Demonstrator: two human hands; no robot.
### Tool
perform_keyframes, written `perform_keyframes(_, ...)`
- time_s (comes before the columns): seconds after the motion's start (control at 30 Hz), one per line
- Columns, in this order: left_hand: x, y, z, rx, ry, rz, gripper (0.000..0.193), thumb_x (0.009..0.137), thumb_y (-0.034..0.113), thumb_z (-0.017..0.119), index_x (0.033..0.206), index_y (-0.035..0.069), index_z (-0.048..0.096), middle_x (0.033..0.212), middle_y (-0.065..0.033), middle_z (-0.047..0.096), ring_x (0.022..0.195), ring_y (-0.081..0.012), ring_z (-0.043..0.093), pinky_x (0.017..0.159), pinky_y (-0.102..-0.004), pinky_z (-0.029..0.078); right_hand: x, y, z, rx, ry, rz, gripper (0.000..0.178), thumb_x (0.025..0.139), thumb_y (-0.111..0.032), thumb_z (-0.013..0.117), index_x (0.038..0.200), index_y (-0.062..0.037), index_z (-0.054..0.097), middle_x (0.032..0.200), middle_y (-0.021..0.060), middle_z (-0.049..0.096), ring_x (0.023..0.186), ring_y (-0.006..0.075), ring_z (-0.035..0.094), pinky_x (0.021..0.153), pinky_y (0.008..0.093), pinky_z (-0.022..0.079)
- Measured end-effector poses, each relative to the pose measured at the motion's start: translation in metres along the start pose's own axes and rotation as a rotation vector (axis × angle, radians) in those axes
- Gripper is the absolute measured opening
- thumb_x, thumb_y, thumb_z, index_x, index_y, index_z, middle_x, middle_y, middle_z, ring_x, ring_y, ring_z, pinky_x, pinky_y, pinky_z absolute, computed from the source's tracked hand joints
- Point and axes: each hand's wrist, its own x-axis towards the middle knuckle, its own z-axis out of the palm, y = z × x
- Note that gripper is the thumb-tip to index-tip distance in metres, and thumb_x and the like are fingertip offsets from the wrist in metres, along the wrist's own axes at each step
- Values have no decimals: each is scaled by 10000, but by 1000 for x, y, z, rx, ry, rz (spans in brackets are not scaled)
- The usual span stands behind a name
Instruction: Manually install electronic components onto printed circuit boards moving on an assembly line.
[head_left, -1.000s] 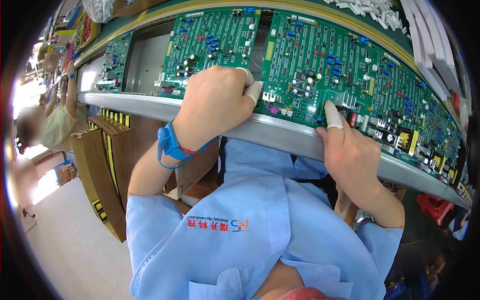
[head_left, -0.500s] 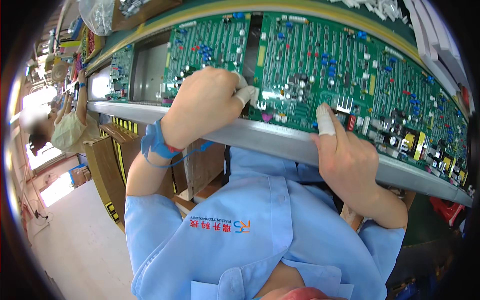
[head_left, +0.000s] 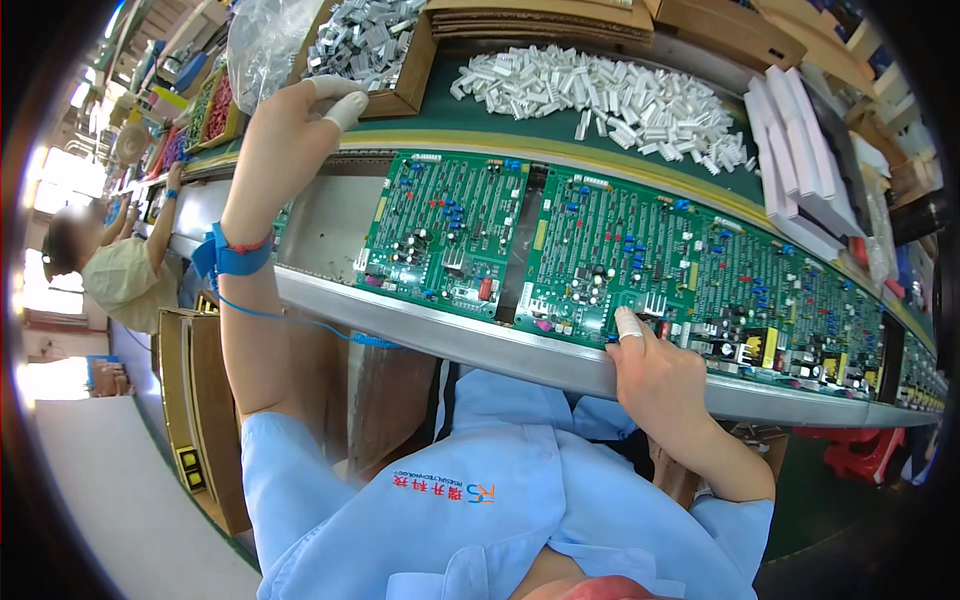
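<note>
My left hand [head_left: 285,150] is raised over the rail, just short of a cardboard box [head_left: 410,85] of silver metal pieces [head_left: 365,45]. White covers sit on its thumb and forefinger, which are apart, and nothing shows between them. A blue wrist strap [head_left: 240,258] with a coiled cord circles that wrist. My right hand [head_left: 660,375] rests at the near edge of a green circuit board [head_left: 590,245]. Its covered forefinger lies stretched on the board beside a finned silver heat sink [head_left: 652,305]; the other fingers are partly hidden. Another green circuit board [head_left: 450,215] sits to the left, across a gap.
Boards sit along a metal rail [head_left: 540,352] running left to right. Behind it lie a heap of white connectors [head_left: 610,95], stacked white strips [head_left: 795,150] and a plastic bag [head_left: 265,50]. A co-worker [head_left: 125,270] is at the far left. A red stool [head_left: 865,455] stands at right.
My left hand has left the board's left edge and moved up and left toward the box. The right hand stays on the board. The view now takes in more of the bench behind.
</note>
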Motion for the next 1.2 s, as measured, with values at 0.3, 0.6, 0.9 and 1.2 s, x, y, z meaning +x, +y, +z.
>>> perform_keyframes(0.3, 13, 6, -4, 109, 117, 254, 263, 881, 190, 633, 1066, 6, 669, 893, -109, 697, 795, -170, 643, 749, -295, 498, 10, -3, -6, -85, -67, 9, 356, 824, -202, 657, 1101, 5, 575, 855, 111, 663, 597, 217, 645, 478, 347, 491)
perform_keyframes(0.6, 168, 26, 104, 32, 147, 460, 478, 829, 245, 624, 1240, 10, 554, 1037, -288, 640, 999, -409, 608, 882, -433, 481, 30, 102, -79, -103, 392, 268, 249, 835, -194, 664, 1057, -83, 645, 861, 118, 669, 730, 320, 653, 611, 413, 514)
perform_keyframes(0.9, 289, 7, 172, 390, 223, 335, 440, 849, 358, 584, 1245, 165, 584, 1153, -218, 603, 1034, -416, 593, 913, -494, 474, 16, 244, -106, -36, 422, 686, 328, 798, -122, 672, 1120, -78, 625, 1002, 148, 656, 907, 357, 625, 773, 435, 487)
perform_keyframes(1.2, 328, -12, 167, 38, 1, 446, 388, 836, 255, 633, 1134, 6, 638, 1029, -237, 661, 985, -377, 624, 880, -392, 480, 66, 338, -82, -202, 386, 552, 387, 780, -22, 618, 1164, -66, 615, 1120, 179, 612, 1047, 367, 573, 898, 435, 461)
